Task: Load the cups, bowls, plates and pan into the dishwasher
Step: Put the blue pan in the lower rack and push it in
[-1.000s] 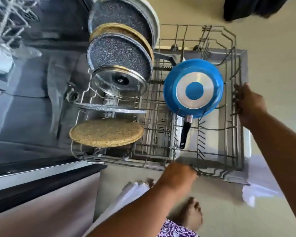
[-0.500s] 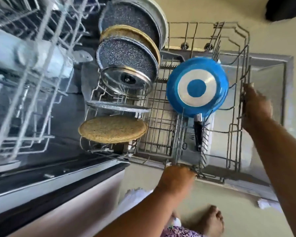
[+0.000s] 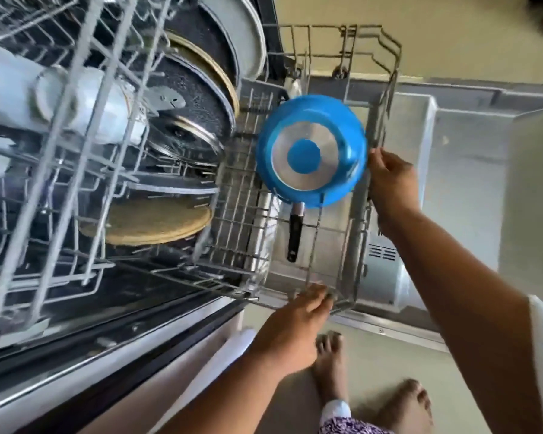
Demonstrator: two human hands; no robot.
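Loading looks close to finished, judging by how full the racks are. At centre frame the blue pan [image 3: 311, 151] stands on edge in the lower rack [image 3: 386, 73], base toward the camera and black handle pointing down the frame. To its left, dark speckled plates [image 3: 201, 98] and tan ones stand in a row, with a tan plate [image 3: 148, 220] lying flat below them. In the upper left, the upper rack [image 3: 60, 151] carries white cups [image 3: 85, 104] on their sides. The right hand [image 3: 392, 183] grips the lower rack's front wire just beside the pan, fingers curled round it. The left hand [image 3: 295, 327], blurred, rests at the rack's near corner; its fingertips seem hooked on the wire, though I cannot tell how firmly. What probably remains is sliding this rack fully in and shutting the door [image 3: 470, 126]. Any bowls are not clearly distinguishable.
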